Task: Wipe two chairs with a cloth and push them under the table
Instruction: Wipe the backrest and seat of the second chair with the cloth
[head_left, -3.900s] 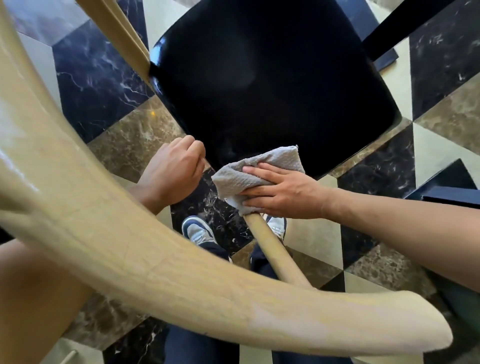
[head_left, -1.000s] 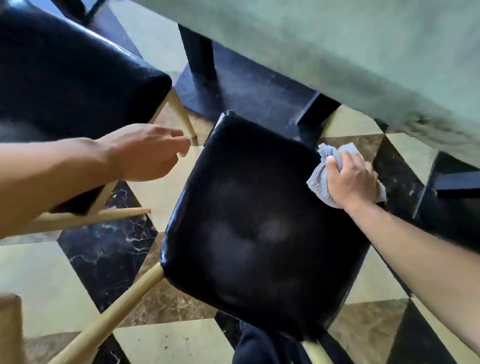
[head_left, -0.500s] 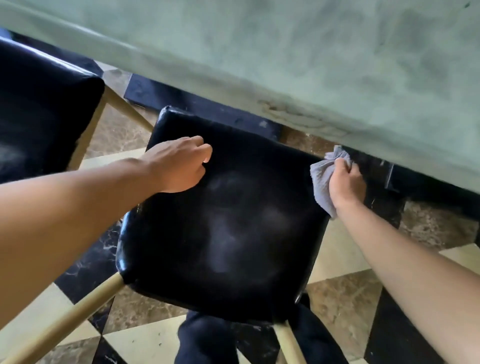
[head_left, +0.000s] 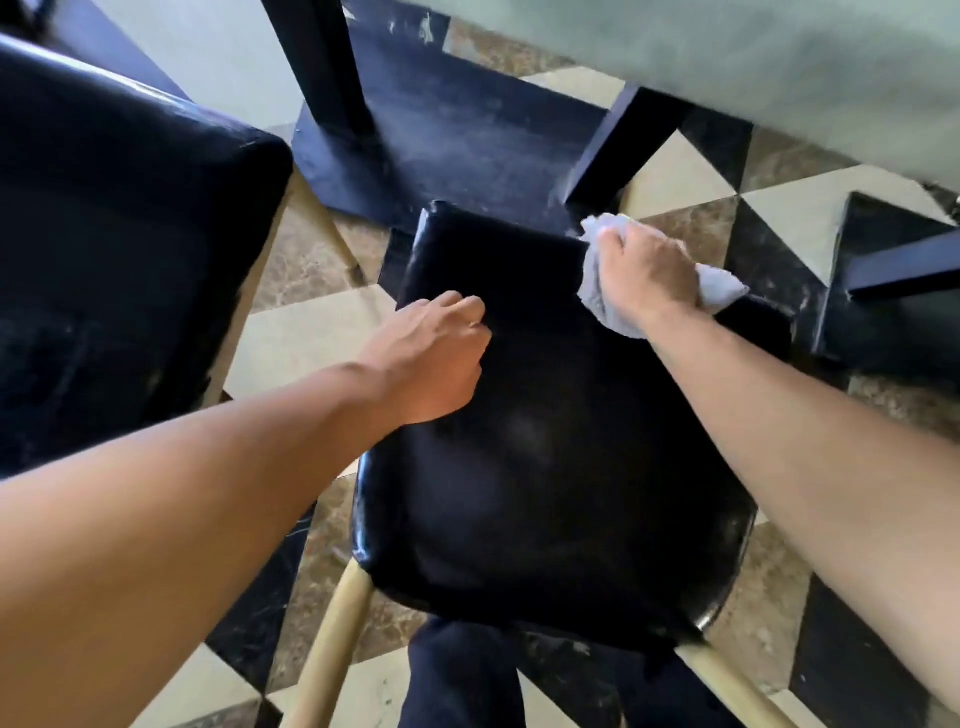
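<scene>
A black padded chair seat (head_left: 545, 441) is filling the centre and lower middle of the frame, seen from above. Its long axis is running from the lower right toward the upper centre, where its narrower far edge is pointing at the dark table base (head_left: 457, 135). The upholstery is looking glossy, with a few pale dull smudges near its middle, and pale wooden legs (head_left: 332, 639) are sticking out beneath its near corners at the bottom of the frame.

The right hand (head_left: 644, 275) is sitting at the seat's far right corner, right of centre in the upper half, fingers closed around a crumpled pale grey cloth (head_left: 719, 291) that is bulging out on both sides of the fist and pressing on the seat edge. The left hand (head_left: 431, 358) is resting on the seat's left side near the frame's centre, fingers curled loosely inward and gripping nothing.

A second black chair seat (head_left: 119, 260) is occupying the left and upper left, beside the first with a strip of floor between them. The pale green table top (head_left: 779, 62) is crossing the upper right corner above a checkered marble floor (head_left: 691, 176).
</scene>
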